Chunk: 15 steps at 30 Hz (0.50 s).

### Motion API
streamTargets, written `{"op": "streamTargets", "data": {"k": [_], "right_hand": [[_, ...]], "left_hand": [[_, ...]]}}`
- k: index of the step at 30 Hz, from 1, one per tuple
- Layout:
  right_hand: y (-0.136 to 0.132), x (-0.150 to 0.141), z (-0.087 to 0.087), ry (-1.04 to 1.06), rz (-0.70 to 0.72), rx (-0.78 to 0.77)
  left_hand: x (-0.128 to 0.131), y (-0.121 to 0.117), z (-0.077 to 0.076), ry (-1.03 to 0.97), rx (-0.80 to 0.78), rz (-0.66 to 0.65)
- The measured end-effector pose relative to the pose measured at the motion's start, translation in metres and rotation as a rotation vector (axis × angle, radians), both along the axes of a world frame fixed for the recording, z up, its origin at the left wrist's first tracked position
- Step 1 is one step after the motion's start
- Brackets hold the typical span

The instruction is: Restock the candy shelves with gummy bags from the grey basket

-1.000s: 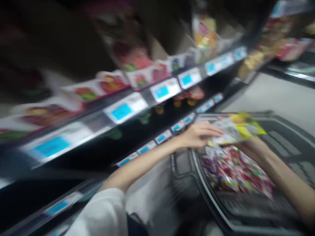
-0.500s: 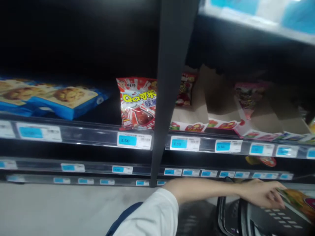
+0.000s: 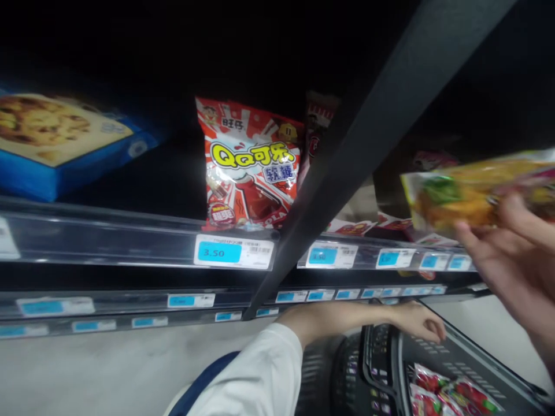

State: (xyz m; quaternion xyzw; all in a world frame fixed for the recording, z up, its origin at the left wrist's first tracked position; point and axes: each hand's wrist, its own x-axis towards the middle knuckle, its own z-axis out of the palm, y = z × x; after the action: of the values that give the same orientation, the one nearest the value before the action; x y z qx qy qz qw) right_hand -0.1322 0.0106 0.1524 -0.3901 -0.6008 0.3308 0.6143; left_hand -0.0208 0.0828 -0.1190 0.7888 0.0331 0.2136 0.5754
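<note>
My right hand (image 3: 515, 260) is raised at the right edge, its fingers pinched on a yellow and green snack packet (image 3: 468, 196) held up in front of the shelf. Lower down, my left hand (image 3: 418, 323) rests with curled fingers on the rim of a dark shopping basket (image 3: 381, 370); nothing shows inside its fingers. Red sweet packets (image 3: 451, 396) lie in the basket. A red and white cola gummy bag (image 3: 249, 167) stands on the shelf ahead.
A dark shelf upright (image 3: 347, 156) slants across the middle. A blue biscuit box (image 3: 56, 144) lies on the shelf at left. Blue price tags (image 3: 219, 252) line the shelf rails. More packets sit at right (image 3: 359, 226). Pale floor lies below.
The view has swung up and steadied on the shelf. My right hand lifted the yellow packet from the basket to shelf height. My left hand stayed on the basket rim.
</note>
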Motion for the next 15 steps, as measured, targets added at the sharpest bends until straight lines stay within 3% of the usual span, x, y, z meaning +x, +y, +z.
{"op": "streamTargets", "data": {"k": [4,7,10,15], "right_hand": [[0.014,-0.047,0.012,-0.015,0.092,0.042],[0.019,-0.054,0.014,-0.040,0.143,0.110],[0.022,-0.034,0.017,-0.050,0.086,0.192],[0.032,0.028,0.022,-0.035,-0.020,0.273]], "left_hand": [[-0.003,-0.001,-0.001,-0.008,0.043,0.010],[-0.006,-0.003,0.000,-0.012,0.059,0.004],[-0.013,-0.007,0.004,-0.026,0.103,0.027],[-0.027,-0.015,0.012,-0.003,0.221,0.073]]}}
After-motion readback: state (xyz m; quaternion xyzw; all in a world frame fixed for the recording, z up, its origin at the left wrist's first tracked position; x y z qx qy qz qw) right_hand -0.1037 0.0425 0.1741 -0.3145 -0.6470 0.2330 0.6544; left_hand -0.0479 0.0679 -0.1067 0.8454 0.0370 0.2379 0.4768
